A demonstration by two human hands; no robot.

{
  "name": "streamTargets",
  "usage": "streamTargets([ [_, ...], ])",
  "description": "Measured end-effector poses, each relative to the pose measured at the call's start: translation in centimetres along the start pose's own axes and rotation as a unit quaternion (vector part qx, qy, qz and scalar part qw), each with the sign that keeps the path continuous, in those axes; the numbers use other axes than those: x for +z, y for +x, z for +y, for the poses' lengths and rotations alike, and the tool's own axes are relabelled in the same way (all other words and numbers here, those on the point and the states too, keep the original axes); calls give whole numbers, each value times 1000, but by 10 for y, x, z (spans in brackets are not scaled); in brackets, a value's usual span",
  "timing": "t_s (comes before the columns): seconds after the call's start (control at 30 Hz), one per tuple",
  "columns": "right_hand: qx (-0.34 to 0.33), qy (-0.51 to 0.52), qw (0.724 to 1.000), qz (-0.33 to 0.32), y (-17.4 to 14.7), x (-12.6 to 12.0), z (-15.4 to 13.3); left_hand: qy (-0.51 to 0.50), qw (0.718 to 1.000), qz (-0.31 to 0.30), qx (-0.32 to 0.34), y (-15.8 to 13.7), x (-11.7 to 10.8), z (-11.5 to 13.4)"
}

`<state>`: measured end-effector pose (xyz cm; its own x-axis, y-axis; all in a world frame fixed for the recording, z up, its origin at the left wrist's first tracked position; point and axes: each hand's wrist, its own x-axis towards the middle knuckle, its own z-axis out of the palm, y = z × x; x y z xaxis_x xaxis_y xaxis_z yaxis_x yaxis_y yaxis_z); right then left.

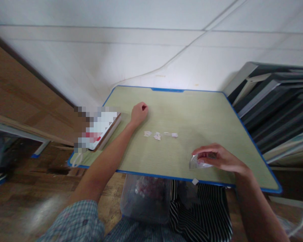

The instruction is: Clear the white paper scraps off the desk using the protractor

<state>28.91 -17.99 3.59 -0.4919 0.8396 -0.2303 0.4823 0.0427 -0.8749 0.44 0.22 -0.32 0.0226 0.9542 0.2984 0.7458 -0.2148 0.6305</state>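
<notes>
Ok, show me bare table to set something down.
Widest: the far right of the table, bounded by paper bits, right hand and the far and right edges. Smaller: below the bits, between left forearm and clear plastic. Crowded: left end, with white box and forearm.

Pale green across the desk [199,114], blue along its rim [168,89]. Whitish on the scraps [157,137], silvery on the plastic piece [194,162]. Checked blue-grey on the sleeve [78,218].
</notes>
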Motion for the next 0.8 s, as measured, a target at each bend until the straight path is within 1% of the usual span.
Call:
streamTargets([
  [0.2,1,0,1000,1,0,0,3,-1,1000,-1,-2,0,0,0],
  [0.47,0,-2,1000,4,0,1,0,-5,1000,-3,-3,0,0,0],
  [0.8,-18,-17,1000,9,0,0,-1,-12,1000,3,1,0,1,-1],
])
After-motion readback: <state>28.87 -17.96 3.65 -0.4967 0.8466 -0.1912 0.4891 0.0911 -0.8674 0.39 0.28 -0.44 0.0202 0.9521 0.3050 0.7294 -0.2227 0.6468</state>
